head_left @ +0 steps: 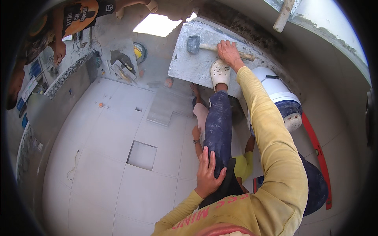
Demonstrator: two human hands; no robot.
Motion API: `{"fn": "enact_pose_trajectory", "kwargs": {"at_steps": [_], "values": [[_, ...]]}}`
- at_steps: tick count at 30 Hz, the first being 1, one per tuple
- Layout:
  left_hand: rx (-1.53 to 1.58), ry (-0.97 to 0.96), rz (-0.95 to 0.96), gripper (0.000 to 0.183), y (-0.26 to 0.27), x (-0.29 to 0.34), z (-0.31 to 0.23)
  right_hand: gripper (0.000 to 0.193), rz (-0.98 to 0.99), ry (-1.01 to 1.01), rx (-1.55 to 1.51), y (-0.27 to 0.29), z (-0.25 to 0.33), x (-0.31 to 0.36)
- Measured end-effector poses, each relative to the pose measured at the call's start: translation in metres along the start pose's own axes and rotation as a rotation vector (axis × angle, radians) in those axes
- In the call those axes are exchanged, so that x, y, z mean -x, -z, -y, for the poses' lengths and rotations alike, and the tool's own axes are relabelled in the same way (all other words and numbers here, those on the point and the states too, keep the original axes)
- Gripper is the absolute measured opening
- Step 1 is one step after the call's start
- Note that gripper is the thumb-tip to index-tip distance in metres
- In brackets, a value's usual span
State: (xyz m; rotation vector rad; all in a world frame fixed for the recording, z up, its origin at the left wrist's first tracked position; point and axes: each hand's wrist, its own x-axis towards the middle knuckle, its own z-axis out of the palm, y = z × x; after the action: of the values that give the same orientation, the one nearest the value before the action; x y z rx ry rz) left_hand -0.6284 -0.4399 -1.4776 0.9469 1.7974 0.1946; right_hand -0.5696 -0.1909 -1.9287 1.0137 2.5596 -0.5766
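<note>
My right hand (pixel 229 54) is closed round the wooden handle (pixel 248 56) of a mallet lying across a grey, dusty slab (pixel 183 63). The mallet's dark, blocky head (pixel 193 44) points left. My left hand (pixel 210 173) lies on the knee of my raised leg (pixel 218 129), fingers stretched along the dusty blue trousers and holding nothing. At the end of that leg, a cream clog (pixel 220 72) rests on the slab just below my right hand.
A white bucket (pixel 271 84) stands right of the slab, near a red spirit level (pixel 319 153). Another person's arm with a watch (pixel 196 141) shows below my leg. At upper left is a co-worker (pixel 59 47). Pale floor tiles (pixel 98 145) have a square cutout (pixel 142 155); trowels (pixel 124 70) lie beyond.
</note>
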Motion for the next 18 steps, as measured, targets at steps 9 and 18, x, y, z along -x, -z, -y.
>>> {"fn": "enact_pose_trajectory", "kwargs": {"at_steps": [9,18], "values": [[-0.266,-0.084,0.058,0.073,0.009,0.021,-0.021,0.023,0.152,-0.120,-0.255,0.210,0.000,0.103],[-0.704,-0.365,0.401,0.056,0.069,0.020,-0.101,0.018,-0.015,-0.072,0.128,0.562,-0.052,0.408]]}}
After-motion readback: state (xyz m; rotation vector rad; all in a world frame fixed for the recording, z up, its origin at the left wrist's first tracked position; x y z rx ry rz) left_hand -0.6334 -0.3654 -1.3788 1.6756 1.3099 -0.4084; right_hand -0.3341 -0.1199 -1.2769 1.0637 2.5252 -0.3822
